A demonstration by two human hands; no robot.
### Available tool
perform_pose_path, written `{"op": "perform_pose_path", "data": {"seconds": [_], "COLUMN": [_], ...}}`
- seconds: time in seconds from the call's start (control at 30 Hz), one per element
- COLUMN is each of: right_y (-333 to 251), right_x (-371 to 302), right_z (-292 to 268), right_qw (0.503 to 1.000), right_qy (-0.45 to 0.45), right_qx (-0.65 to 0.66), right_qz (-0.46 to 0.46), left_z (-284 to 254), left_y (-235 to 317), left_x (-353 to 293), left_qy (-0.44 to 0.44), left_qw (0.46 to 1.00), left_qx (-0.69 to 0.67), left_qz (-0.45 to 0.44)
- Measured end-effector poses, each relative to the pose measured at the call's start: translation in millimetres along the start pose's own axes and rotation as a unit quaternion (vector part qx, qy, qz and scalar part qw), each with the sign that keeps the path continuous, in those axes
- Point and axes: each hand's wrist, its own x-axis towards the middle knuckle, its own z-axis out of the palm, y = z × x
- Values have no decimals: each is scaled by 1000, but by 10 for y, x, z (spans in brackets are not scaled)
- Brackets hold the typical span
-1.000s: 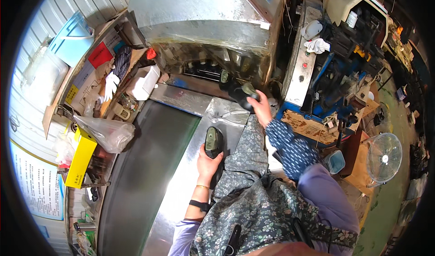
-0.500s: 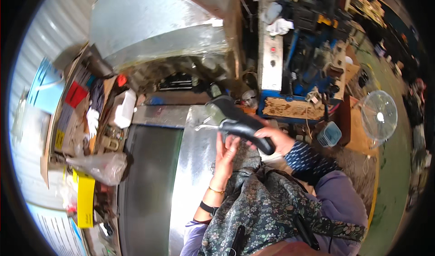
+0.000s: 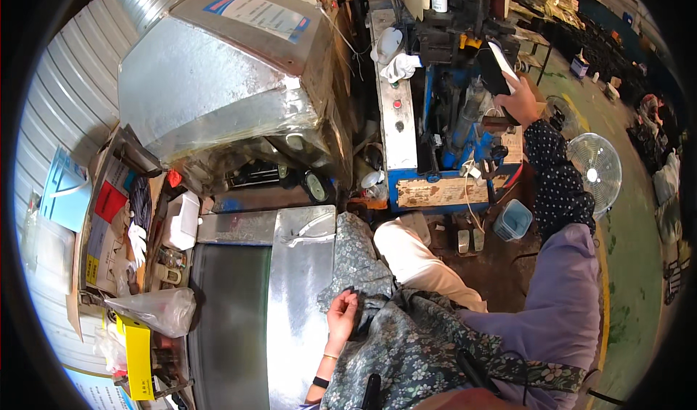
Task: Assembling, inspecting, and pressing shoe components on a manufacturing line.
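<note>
My right hand [image 3: 519, 103] is stretched out to the far right, beside the blue-framed machine [image 3: 406, 205]. Its fingers are closed on the near end of a long black-and-white piece [image 3: 501, 63], whose kind I cannot make out. Close to my body, my left hand [image 3: 341, 315] rests by the flowered apron [image 3: 399, 337] with its fingers curled in and nothing visible in them. Silver pliers [image 3: 308, 232] lie on the bare metal plate [image 3: 301, 294] ahead of that hand.
A dark conveyor belt [image 3: 229, 323] runs at the left under a metal hood [image 3: 218, 76]. Beyond it stands a shelf with a yellow box [image 3: 136, 355] and a plastic bag [image 3: 160, 312]. A blue basket [image 3: 513, 220] and a round fan [image 3: 595, 172] are at the right.
My left hand has come off the black curved piece and drawn back to the apron. My right hand has reached forward and right to the machine. The view has shifted.
</note>
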Motion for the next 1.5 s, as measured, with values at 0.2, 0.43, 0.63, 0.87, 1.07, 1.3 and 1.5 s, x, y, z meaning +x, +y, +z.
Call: {"op": "perform_pose_path", "data": {"seconds": [0.2, 0.43, 0.63, 0.87, 1.07, 1.3, 1.5], "right_y": [55, 63, -222, -200, -148, -139, -56], "right_x": [276, 141, -105, -447, -302, 68, 636], "right_z": [-78, -66, 161, 469, 521, 647, 700], "right_qw": [992, 992, 983, 990, 989, 988, 966], "right_qy": [-118, -117, -87, 14, -14, 19, -116], "right_qx": [-10, -31, -161, -140, -131, -153, -229], "right_qz": [49, 47, 14, 32, 65, 28, 12], "left_z": [69, 134, 153, 139, 111, 237, 158], "left_y": [-7, 9, -15, -31, -17, -30, 304], "left_x": [135, 193, 212, 180, 220, 259, 124], "left_qy": [51, 67, 64, 61, 68, 116, 11], "left_qw": [998, 993, 996, 995, 994, 978, 967], "left_qx": [26, 94, 60, 67, 82, 172, 251], "left_qz": [-20, 11, 21, 40, 14, -2, -27]}}
